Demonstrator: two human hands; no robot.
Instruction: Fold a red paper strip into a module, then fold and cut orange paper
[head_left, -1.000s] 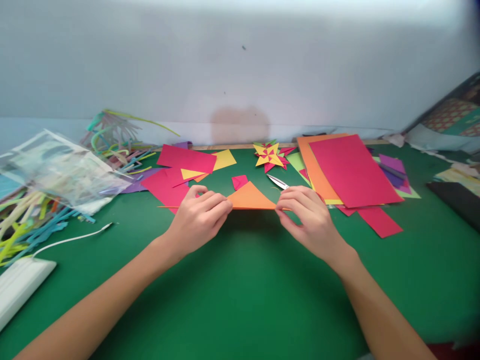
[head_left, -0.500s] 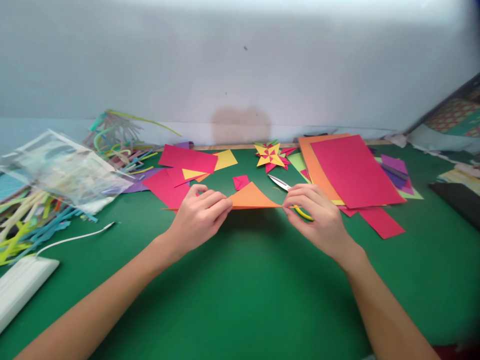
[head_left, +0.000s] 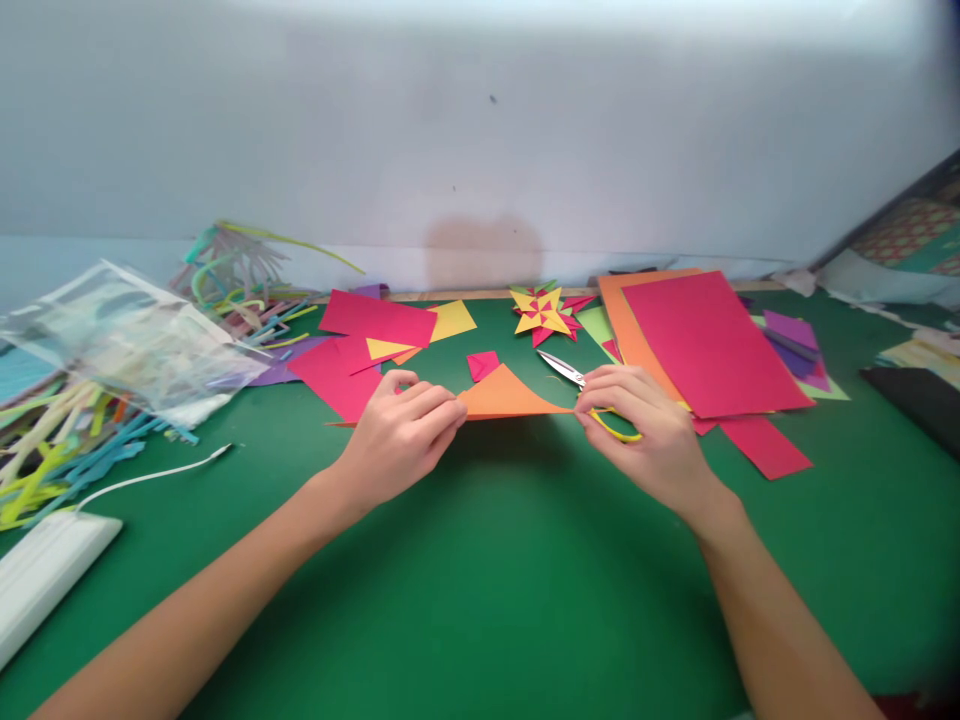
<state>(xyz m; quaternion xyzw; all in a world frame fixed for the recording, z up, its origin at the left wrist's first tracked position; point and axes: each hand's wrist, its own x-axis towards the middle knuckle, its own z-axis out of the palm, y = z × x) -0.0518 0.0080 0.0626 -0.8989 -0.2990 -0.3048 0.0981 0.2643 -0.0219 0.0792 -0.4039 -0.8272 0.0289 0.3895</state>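
Between my hands an orange sheet of paper (head_left: 506, 396) is held above the table, folded so that a triangular point rises at its middle. My left hand (head_left: 401, 428) grips it with closed fingers, and a thin strip of the sheet sticks out on that hand's far side. My right hand (head_left: 637, 425) pinches the right tip between thumb and fingers. Behind my right hand lie scissors (head_left: 561, 367) with yellow handles, partly covered by the fingers. A small folded pink piece (head_left: 482, 365) rests just beyond the orange sheet.
A layered yellow and pink paper star (head_left: 541, 312) lies at the back. Red sheets (head_left: 716, 345) over orange ones are on the right, more red paper (head_left: 379, 318) on the left. Pipe cleaners (head_left: 67, 440), a plastic sleeve (head_left: 142, 330) and a white power strip (head_left: 56, 575) occupy the green table's left side.
My right hand has shifted slightly right along the orange sheet, so its right tip shows longer. More of the yellow scissor handle shows. My left hand stays nearly still.
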